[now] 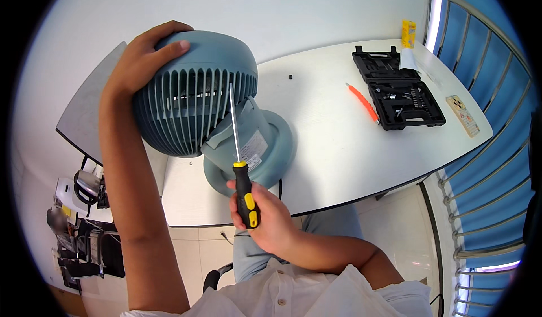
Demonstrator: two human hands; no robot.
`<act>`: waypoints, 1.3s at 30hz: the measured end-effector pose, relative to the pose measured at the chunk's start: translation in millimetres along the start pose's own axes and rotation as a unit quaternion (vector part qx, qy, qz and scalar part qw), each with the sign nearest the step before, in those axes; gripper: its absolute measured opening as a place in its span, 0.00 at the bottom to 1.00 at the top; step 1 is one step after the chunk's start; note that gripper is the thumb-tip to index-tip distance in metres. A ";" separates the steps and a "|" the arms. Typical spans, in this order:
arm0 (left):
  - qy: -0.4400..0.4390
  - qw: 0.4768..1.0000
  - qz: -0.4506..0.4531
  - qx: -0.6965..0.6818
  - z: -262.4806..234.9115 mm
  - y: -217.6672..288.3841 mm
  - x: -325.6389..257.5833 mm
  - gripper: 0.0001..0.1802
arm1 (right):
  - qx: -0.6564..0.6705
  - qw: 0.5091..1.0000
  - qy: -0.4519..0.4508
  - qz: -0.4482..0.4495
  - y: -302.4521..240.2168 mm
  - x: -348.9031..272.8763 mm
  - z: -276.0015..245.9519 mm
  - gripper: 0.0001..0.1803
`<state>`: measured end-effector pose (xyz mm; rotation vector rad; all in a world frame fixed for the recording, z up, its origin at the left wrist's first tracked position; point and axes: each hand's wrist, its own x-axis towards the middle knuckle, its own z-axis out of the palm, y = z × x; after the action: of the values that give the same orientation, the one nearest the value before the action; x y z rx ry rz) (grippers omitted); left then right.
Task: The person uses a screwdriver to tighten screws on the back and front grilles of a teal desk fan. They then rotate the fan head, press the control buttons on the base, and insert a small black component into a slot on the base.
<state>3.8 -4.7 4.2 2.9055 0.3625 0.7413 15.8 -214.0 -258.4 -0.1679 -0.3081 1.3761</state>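
A blue-grey desk fan (217, 51) stands on the white table, its slatted back turned toward me and its head tilted on the round base (282, 147). My left hand (155, 54) grips the top left of the fan's housing, fingers over the far side and thumb on the near side. In my right hand (271, 215) is a screwdriver (243, 181) with a black and yellow handle. Its long metal shaft points up, the tip overlapping the rear slats in view; whether it touches them I cannot tell. A printed label shows on the fan's stand.
An opened black tool case (395, 91) with bits lies at the right, beside an orange flexible shaft (363, 103). A phone-like patterned object (463, 115) and a yellow box (408, 33) sit near the right edge. A small black piece (291, 77) lies mid-table. Metal railing (480, 20) borders the right.
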 end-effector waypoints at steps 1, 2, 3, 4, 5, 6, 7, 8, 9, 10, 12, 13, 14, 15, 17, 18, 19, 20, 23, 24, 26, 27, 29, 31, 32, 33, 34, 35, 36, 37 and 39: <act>-0.006 1.000 0.007 -0.002 -0.1 0.3 1.5 0.27 | 0.043 0.999 -0.020 0.014 2.2 4.4 -5.9 0.21; -0.005 1.000 0.001 -0.001 0.4 0.6 1.2 0.27 | 0.047 0.999 -0.022 0.002 5.0 7.9 -8.7 0.22; -0.004 1.000 -0.003 0.001 1.2 0.8 0.4 0.27 | 0.052 0.998 -0.024 -0.010 8.1 11.1 -10.1 0.23; -0.003 1.000 -0.009 0.002 1.2 0.6 -0.7 0.27 | 0.055 0.998 -0.027 -0.021 9.8 12.9 -9.8 0.24; 0.002 1.000 -0.006 0.006 0.5 0.2 -1.2 0.27 | 0.081 0.994 -0.062 -0.045 10.8 11.8 -7.5 0.17; 0.007 1.000 -0.002 0.010 -0.4 -0.2 -1.4 0.27 | 0.037 0.997 -0.048 -0.056 10.7 11.4 -4.2 0.14; 0.010 1.000 0.000 0.010 1.4 -1.1 -2.3 0.27 | -0.007 0.997 -0.030 -0.067 11.0 9.5 -2.4 0.12; 0.007 1.000 -0.004 0.007 1.9 -0.5 -2.7 0.27 | -0.052 0.996 -0.012 -0.078 11.2 7.8 -1.1 0.11; 0.004 1.000 -0.009 0.004 1.5 1.2 -2.9 0.28 | -0.040 0.996 -0.011 -0.076 8.7 6.3 -1.0 0.11; 0.002 1.000 -0.013 0.001 1.1 2.0 -3.0 0.28 | -0.057 0.994 0.012 -0.089 8.3 5.6 0.3 0.11; 0.005 1.000 -0.008 0.006 1.8 0.4 -3.6 0.28 | -0.091 0.987 0.058 -0.115 8.1 4.4 3.0 0.11; 0.006 1.000 -0.006 0.010 1.3 -0.2 -3.8 0.28 | -0.097 0.987 0.056 -0.112 7.1 3.1 4.0 0.11; 0.009 1.000 -0.004 0.013 1.2 -0.4 -4.1 0.28 | -0.102 0.987 0.055 -0.109 5.8 1.2 4.6 0.11; 0.012 1.000 -0.002 0.016 1.2 -0.5 -4.4 0.28 | -0.107 0.987 0.053 -0.106 5.0 -0.1 5.0 0.12; 0.016 1.000 0.002 0.018 1.7 -0.6 -4.1 0.28 | -0.090 0.990 0.042 -0.099 4.9 -0.8 5.3 0.13; 0.016 1.000 0.004 0.017 1.8 -0.7 -3.7 0.28 | -0.082 0.991 0.036 -0.096 4.9 -0.9 5.4 0.14; 0.016 1.000 0.005 0.016 1.5 -1.0 -3.7 0.28 | -0.069 0.993 0.024 -0.091 5.4 -0.6 5.5 0.15; 0.016 1.000 0.005 0.015 1.5 -1.7 -3.7 0.28 | -0.057 0.995 0.012 -0.086 5.8 -0.1 5.6 0.16; 0.014 1.000 0.008 0.013 1.2 -2.8 -3.6 0.27 | -0.011 0.997 -0.026 -0.067 7.3 1.1 5.1 0.18; 0.014 1.000 0.011 0.015 1.0 -2.3 -3.7 0.27 | 0.005 0.997 -0.038 -0.059 7.8 1.8 4.5 0.18; 0.015 1.000 0.014 0.016 1.2 -1.0 -3.6 0.27 | 0.041 0.996 -0.068 -0.043 7.5 2.3 2.6 0.19; 0.015 1.000 0.015 0.016 1.1 -0.1 -3.1 0.27 | 0.059 0.994 -0.084 -0.035 7.3 2.8 1.3 0.19; 0.017 1.000 0.018 0.011 1.3 -1.3 -3.1 0.27 | 0.079 0.991 -0.110 -0.022 8.6 5.1 -6.6 0.19; 0.021 1.000 0.020 0.006 0.9 -6.1 -4.5 0.26 | 0.065 0.992 -0.103 -0.016 6.7 3.2 -6.4 0.19; 0.022 0.999 0.035 -0.007 0.9 -9.4 -6.0 0.26 | 0.041 0.996 -0.083 -0.016 2.0 -1.4 -2.1 0.19; 0.024 0.998 0.049 -0.019 1.5 -12.5 -6.8 0.26 | 0.017 0.998 -0.064 -0.016 -2.3 -5.4 -0.6 0.20; 0.029 0.997 0.063 -0.031 1.1 -15.3 -8.4 0.26 | -0.018 0.999 -0.046 -0.020 -7.1 -9.3 -3.1 0.21; 0.018 0.997 0.068 -0.034 -0.4 -16.8 -9.4 0.27 | -0.034 0.998 -0.045 -0.016 -10.9 -13.9 -7.5 0.20; 0.008 0.997 0.072 -0.037 -1.9 -17.6 -9.6 0.28 | -0.049 0.998 -0.046 -0.011 -13.4 -18.9 -11.3 0.20; -0.001 0.996 0.076 -0.040 -2.9 -18.8 -10.4 0.29 | -0.086 0.996 -0.010 -0.014 -15.6 -25.6 -11.1 0.19; 0.005 0.993 0.105 -0.049 -3.8 -24.5 -12.1 0.28 | -0.131 0.988 -0.027 -0.077 -17.5 -29.9 -20.5 0.18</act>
<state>-13.3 16.0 -2.3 2.8753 0.0192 0.7797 33.7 -245.4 -276.2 -0.3190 -0.5366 1.1861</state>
